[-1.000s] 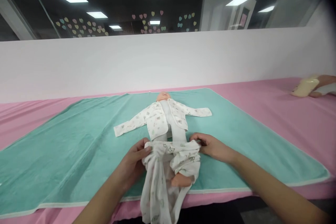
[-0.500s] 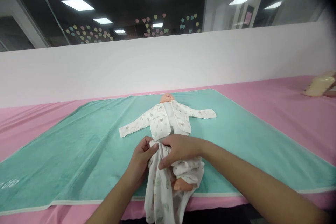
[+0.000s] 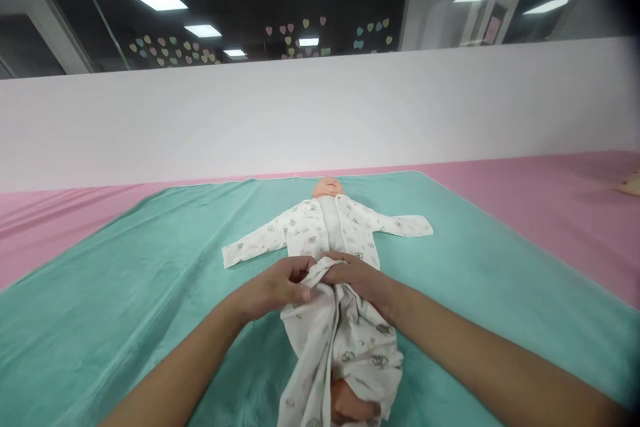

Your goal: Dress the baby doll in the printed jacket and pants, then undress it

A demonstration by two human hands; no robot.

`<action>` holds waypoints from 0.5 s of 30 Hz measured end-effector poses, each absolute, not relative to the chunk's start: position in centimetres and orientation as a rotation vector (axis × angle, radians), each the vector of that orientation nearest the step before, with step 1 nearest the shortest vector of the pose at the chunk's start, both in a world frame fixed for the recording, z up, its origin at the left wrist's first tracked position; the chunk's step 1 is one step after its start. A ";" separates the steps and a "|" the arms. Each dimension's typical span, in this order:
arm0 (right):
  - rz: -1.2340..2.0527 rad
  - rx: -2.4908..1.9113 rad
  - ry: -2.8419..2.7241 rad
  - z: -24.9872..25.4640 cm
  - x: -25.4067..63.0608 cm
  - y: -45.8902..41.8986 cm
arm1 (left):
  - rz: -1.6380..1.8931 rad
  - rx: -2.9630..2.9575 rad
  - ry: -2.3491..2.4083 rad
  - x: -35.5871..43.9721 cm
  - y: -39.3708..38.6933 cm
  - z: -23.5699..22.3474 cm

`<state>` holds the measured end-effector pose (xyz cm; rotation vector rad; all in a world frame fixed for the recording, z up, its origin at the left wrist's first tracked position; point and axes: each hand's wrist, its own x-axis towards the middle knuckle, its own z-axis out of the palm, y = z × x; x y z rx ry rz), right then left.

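We pinch the waistband of the printed trousers [image 3: 343,333] between the thumb and fingers of our left hand [image 3: 280,288]. Our right hand [image 3: 363,280] meets it there, fingers partly hidden in the fabric, so we cannot tell whether they are closed. The trousers bunch around the doll's lower body, one foot [image 3: 353,405] showing at a leg opening. The doll [image 3: 333,220] lies face up on the teal blanket [image 3: 150,280], its torso inside the open printed jacket [image 3: 305,227].
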<state>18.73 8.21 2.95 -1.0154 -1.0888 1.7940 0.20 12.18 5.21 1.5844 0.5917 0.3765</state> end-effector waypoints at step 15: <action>2.076 -0.986 -1.709 5.4 19.8 8.2 | 0.712 1.029 0.677 0.9 10.4 3.2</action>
